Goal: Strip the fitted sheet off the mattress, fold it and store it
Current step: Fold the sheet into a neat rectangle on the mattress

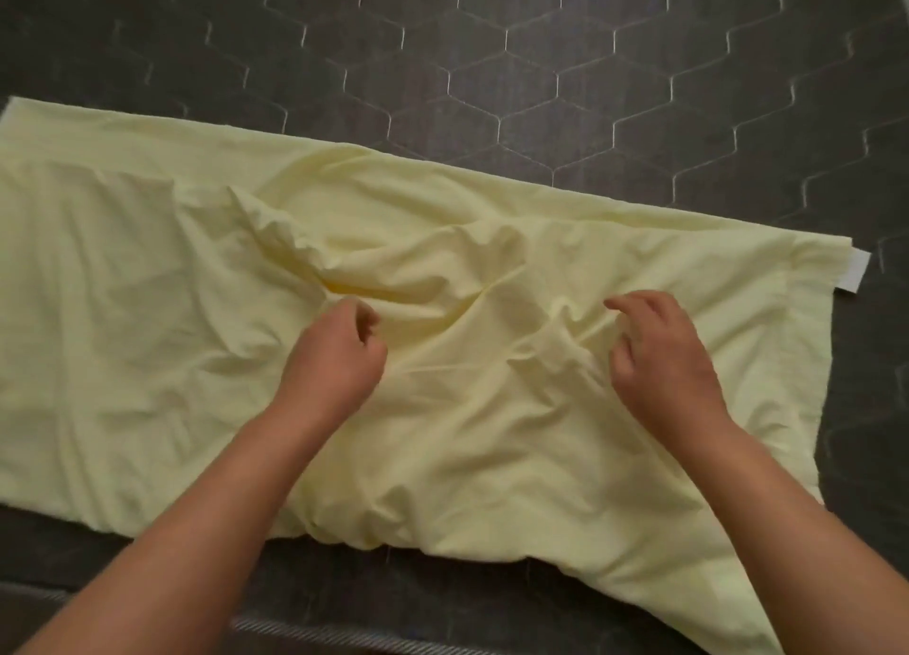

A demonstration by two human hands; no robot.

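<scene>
The pale yellow fitted sheet (pixel 172 310) lies as a long, wrinkled, folded strip across the dark grey quilted mattress (pixel 541 64). My left hand (pixel 339 349) sits near the strip's middle with its fingers curled, pinching a raised fold of the fabric. Further right, my right hand (pixel 659 354) has bent fingers and thumb closed on another ridge of cloth. Creases bunch up between the two hands. A white label (pixel 853 273) sticks out at the sheet's right end.
Bare mattress with a hexagon quilt pattern shows beyond the sheet and to its right. The mattress's near edge with light piping (pixel 305 627) runs along the bottom, and a lower corner of the sheet (pixel 728 605) hangs over it.
</scene>
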